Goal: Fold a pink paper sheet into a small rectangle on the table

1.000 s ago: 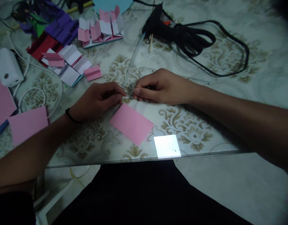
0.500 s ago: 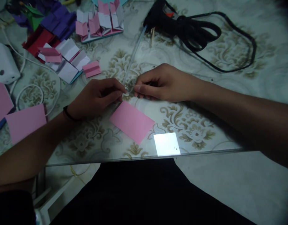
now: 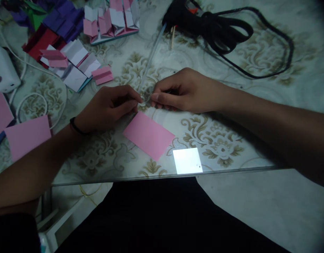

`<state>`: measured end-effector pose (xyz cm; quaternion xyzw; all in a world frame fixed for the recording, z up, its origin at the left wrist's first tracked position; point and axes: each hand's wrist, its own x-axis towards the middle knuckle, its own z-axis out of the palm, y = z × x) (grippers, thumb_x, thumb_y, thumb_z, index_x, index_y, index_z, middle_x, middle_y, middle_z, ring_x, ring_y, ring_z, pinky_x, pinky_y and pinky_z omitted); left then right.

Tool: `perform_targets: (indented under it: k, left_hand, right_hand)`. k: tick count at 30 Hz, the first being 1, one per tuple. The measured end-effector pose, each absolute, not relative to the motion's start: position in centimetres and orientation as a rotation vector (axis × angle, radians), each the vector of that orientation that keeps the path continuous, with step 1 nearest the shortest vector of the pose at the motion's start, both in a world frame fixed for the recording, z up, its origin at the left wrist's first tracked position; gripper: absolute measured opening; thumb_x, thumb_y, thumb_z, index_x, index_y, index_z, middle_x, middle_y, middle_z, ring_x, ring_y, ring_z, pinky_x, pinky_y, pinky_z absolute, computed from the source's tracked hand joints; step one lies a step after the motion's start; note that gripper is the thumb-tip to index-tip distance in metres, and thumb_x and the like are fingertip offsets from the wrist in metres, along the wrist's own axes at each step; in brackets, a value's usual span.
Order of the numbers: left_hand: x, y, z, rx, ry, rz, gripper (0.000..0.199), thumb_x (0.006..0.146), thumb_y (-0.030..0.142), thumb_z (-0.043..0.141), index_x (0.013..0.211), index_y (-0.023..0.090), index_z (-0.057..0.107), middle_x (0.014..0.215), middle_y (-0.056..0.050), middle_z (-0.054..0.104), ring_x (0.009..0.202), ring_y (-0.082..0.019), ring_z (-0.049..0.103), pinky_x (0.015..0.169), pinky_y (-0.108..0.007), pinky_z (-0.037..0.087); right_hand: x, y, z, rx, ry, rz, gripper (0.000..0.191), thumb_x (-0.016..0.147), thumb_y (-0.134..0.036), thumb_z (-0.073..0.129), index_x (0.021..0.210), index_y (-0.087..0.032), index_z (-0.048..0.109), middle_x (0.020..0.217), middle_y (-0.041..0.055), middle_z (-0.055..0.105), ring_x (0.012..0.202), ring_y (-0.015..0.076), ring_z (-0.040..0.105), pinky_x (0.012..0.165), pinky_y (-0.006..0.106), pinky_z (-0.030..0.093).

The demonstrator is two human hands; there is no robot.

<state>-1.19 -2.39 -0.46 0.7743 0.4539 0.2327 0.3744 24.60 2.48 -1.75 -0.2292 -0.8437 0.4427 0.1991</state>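
A pink paper sheet (image 3: 149,136) is laid flat and aslant on the patterned tabletop (image 3: 125,163), near the edge closest to the person. Its far corner is set right by the fingertips of the left hand (image 3: 111,107); whether it is touched there cannot be told. The left hand's fingers are curled, with the thumb brought near the forefinger in a narrow pinch (a black band (image 3: 78,127) is worn on that wrist). The right hand (image 3: 185,92) is placed opposite, just beyond the sheet, with its fingers bent and its thumb drawn close to the forefinger. Whether anything small is held in either hand cannot be made out, and a slight gap is left between the two.

Toward that gap a translucent rod (image 3: 152,54) is pointed, its far end seated in a black glue gun (image 3: 179,17), whose cord (image 3: 222,33) is gathered in loops. To the left, a small folded pink piece (image 3: 102,75) is placed beside a cluster of pink-and-white folded paper (image 3: 72,66). Behind it, red folded paper (image 3: 43,42) and purple folded paper (image 3: 64,19) are crowded together. At the far left, another pink sheet (image 3: 28,135) is partly covered by the left forearm, and a white box-shaped device (image 3: 5,70) is seen above it.
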Motion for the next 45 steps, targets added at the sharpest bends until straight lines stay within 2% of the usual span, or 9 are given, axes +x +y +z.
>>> perform_targets:
  k: [6, 11, 22, 32, 45]
  left_hand:
    - [-1.25, -2.28, -0.49, 1.975, 1.123, 0.587, 0.011, 0.098, 0.028, 0.067, 0.103, 0.025, 0.076, 0.083, 0.002, 0.076, 0.075, -0.014, 0.069, 0.070, -0.029, 0.054]
    - [-1.21, -2.38, -0.51, 1.952, 1.151, 0.596, 0.011, 0.097, 0.027, 0.067, 0.102, 0.026, 0.076, 0.084, -0.001, 0.077, 0.077, -0.018, 0.072, 0.072, -0.031, 0.056]
    - [-0.97, -2.52, -0.35, 1.936, 1.161, 0.606, 0.010, 0.096, 0.026, 0.067, 0.100, 0.026, 0.077, 0.084, -0.002, 0.076, 0.076, -0.019, 0.071, 0.070, -0.033, 0.056]
    - [-1.16, -2.48, -0.58, 1.903, 1.150, 0.602, 0.017, 0.097, 0.042, 0.070, 0.101, 0.027, 0.076, 0.084, -0.003, 0.076, 0.079, -0.020, 0.073, 0.070, -0.032, 0.058]
    - [-1.06, -2.57, -0.45, 1.898, 1.161, 0.597, 0.015, 0.097, 0.035, 0.068, 0.102, 0.024, 0.076, 0.084, -0.003, 0.076, 0.079, -0.020, 0.072, 0.069, -0.032, 0.058]
  right_hand:
    - [24.63, 2.50, -1.77, -0.638, -2.371, 1.213, 0.037, 0.104, -0.043, 0.060, 0.085, -0.014, 0.071, 0.063, -0.0010, 0.063, 0.061, 0.0088, 0.053, 0.060, 0.022, 0.039]
    - [24.64, 2.50, -1.84, -0.639, -2.384, 1.181, 0.038, 0.104, -0.043, 0.058, 0.085, -0.013, 0.071, 0.064, -0.0007, 0.064, 0.060, 0.0087, 0.053, 0.061, 0.022, 0.040]
    - [24.69, 2.38, -1.69, -0.671, -2.390, 1.202, 0.030, 0.104, -0.035, 0.058, 0.086, -0.016, 0.072, 0.064, -0.0019, 0.064, 0.057, 0.0082, 0.054, 0.059, 0.023, 0.041]
    - [24.68, 2.19, -1.18, -0.766, -2.395, 1.251, 0.027, 0.104, -0.033, 0.059, 0.086, -0.017, 0.071, 0.065, -0.0006, 0.065, 0.058, 0.0090, 0.053, 0.059, 0.024, 0.041]
    - [24.70, 2.12, -1.23, -0.752, -2.383, 1.249, 0.028, 0.103, -0.035, 0.059, 0.087, -0.016, 0.072, 0.067, -0.0014, 0.065, 0.059, 0.0084, 0.053, 0.060, 0.024, 0.041]
